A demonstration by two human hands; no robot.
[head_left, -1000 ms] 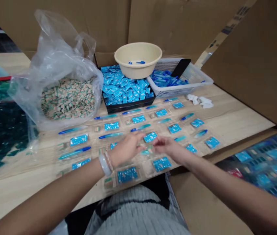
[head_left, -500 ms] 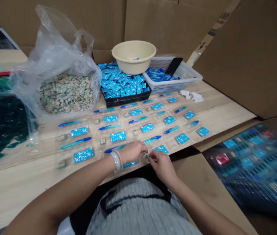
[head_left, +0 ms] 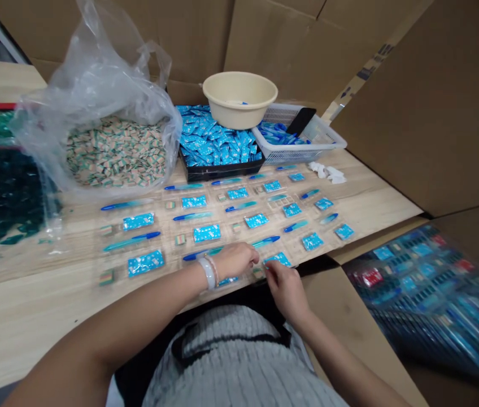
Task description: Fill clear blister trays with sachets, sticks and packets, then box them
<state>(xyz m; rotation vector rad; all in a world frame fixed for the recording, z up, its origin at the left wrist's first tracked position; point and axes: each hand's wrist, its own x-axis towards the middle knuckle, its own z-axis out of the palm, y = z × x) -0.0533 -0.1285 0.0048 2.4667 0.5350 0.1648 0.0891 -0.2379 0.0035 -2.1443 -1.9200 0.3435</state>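
My left hand [head_left: 235, 260], with a pale bangle at the wrist, rests with curled fingers on a clear plastic tray [head_left: 239, 270] at the table's near edge. My right hand [head_left: 284, 285] pinches at the same tray beside a blue sachet [head_left: 277, 259]. What the fingers hold is too small to make out. Rows of clear trays [head_left: 205, 226], each with a blue pen, a blue sachet and a small square piece, cover the wooden table [head_left: 31, 305] in front of me.
A clear bag of small square pieces [head_left: 116, 152] stands at the left. Behind are a black tray of blue sachets [head_left: 218, 147], a beige bowl [head_left: 239, 99] and a white basket of pens [head_left: 299, 138]. Cardboard walls surround; a box of packed trays [head_left: 426, 282] sits at right.
Both hands have drawn back from the middle rows to the tray at the table's near edge. The view has shifted slightly.
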